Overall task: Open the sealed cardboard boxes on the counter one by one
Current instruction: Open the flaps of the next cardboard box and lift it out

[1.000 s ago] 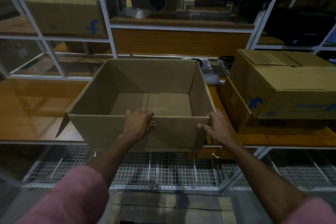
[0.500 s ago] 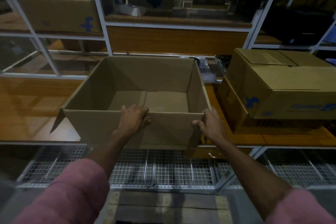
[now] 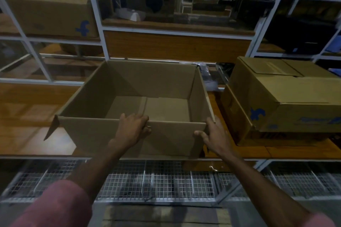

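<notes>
Open box (image 3: 147,79), gripped at near wall by left hand (image 3: 132,129) and right hand (image 3: 215,134), could be dragged off desk (image 3: 27,107) edge.

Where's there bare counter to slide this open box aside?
Bare wood lies on the counter left of the open box, bordered by the white rack frame behind and the counter's front edge. Right is crowded: only a narrow strip separates it from the closed boxes, with plastic-wrapped clutter behind.

Head-worn view, forward-down, close over counter (image 3: 27,108)
</notes>
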